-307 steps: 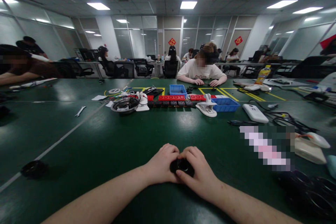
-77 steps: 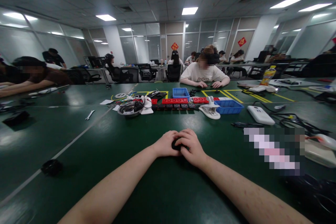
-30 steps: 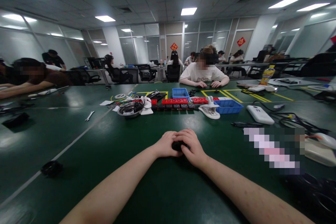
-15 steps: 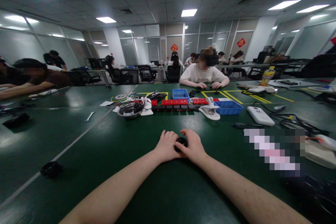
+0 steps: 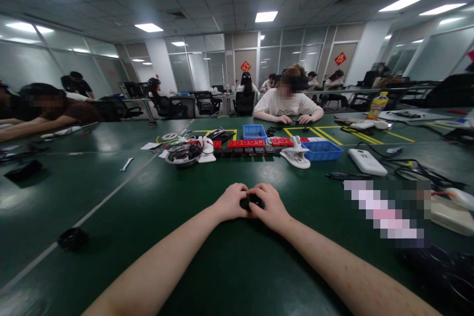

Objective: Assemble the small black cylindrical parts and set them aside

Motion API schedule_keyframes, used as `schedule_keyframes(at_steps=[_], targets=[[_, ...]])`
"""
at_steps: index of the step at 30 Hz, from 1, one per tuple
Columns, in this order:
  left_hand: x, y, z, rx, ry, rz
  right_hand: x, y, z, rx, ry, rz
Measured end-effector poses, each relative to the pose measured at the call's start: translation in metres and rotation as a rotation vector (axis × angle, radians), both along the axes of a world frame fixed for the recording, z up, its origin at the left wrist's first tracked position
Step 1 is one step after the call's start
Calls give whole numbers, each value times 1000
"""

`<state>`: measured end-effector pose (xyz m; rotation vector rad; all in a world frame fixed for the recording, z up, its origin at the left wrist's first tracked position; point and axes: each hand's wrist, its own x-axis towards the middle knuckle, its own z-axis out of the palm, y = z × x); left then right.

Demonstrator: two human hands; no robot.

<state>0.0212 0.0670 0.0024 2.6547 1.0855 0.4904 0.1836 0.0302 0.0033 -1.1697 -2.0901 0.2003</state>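
Note:
Just in front of me on the green table (image 5: 207, 266), both hands meet around a small black round part (image 5: 255, 200). My left hand (image 5: 233, 202) curls against its left side, fingers bent over it. My right hand (image 5: 271, 205) grips the right side, its thumb across the front. A dark piece (image 5: 244, 204) shows between the left fingers; whether it belongs to the same part or is separate, I cannot tell. Much of what they hold is hidden by the fingers. Another black ring-shaped part (image 5: 73, 239) lies far to the left.
Beyond my hands runs a row of red and black blocks (image 5: 246, 143), flanked by a metal bowl of cables (image 5: 183, 155), a white clip stand (image 5: 296, 153) and a blue bin (image 5: 322, 150). A wrench (image 5: 126, 164) lies left, a white box (image 5: 368, 162) right. A co-worker (image 5: 287, 101) sits opposite.
My left hand has drawn its fingers in and shifted slightly, and a dark piece now shows beside them. The right fingers have curled further over the black part.

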Motion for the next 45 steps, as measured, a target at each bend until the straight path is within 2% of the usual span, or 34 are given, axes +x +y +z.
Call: schedule_keyframes(at_steps=[6, 12, 17, 22, 29, 33, 38, 45], targets=[[-2, 3, -3, -48, -28, -99, 0, -4, 6, 16, -1, 187], [1, 2, -8, -54, -41, -88, -2, -10, 9, 39, -4, 241], [3, 0, -7, -38, -44, -36, -2, -10, 6, 90, -6, 75], [8, -6, -3, -6, -29, 42, -2, -3, -1, 65, -20, -91], [14, -12, 1, 16, -28, 75, -3, 1, -5, 40, -42, -175], [12, -10, 2, -9, -36, 56, -2, 0, -2, 41, -45, -119], [5, -3, 0, -46, -51, -14, -1, -3, 5, 55, -39, 24], [0, 6, -10, -50, -38, -82, -5, -12, 7, 92, -21, 198]])
